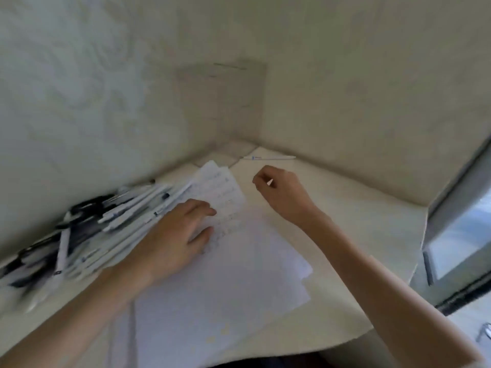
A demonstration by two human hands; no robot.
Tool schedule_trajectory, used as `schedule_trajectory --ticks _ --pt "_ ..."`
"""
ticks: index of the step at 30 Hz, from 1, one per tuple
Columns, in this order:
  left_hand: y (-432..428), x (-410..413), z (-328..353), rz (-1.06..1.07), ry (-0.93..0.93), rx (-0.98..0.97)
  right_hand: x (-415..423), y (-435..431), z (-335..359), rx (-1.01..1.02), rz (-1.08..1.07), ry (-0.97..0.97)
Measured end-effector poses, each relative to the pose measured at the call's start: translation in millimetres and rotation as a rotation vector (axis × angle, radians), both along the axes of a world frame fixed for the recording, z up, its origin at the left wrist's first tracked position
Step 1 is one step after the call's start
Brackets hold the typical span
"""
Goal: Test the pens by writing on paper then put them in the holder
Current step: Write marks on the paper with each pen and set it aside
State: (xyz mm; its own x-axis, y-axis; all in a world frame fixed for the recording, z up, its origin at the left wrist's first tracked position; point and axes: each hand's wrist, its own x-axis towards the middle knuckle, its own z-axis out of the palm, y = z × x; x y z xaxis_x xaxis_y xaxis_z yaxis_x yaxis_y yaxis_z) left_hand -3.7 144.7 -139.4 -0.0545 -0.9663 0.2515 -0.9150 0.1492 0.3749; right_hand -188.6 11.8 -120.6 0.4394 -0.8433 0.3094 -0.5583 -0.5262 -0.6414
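Observation:
White paper sheets lie fanned on the cream desk, the top one with faint scribbles. My left hand rests flat on their left side, fingers straight, beside a pile of several white and black pens. My right hand hovers above the desk beyond the paper, its fingers loosely curled with nothing plainly held. Just past it a single white pen lies near the corner. The clear, box-shaped holder stands in that corner against the walls and is hard to make out.
Pale walls close off the desk at the back and left. On the right the desk ends at a window frame. Its near edge curves away at the bottom right.

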Motion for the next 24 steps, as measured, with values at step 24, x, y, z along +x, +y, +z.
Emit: schedule_trajectory --ticks 24 --pt "7 12 -24 0.021 0.081 -0.123 30 -78 -22 -0.253 -0.124 0.319"
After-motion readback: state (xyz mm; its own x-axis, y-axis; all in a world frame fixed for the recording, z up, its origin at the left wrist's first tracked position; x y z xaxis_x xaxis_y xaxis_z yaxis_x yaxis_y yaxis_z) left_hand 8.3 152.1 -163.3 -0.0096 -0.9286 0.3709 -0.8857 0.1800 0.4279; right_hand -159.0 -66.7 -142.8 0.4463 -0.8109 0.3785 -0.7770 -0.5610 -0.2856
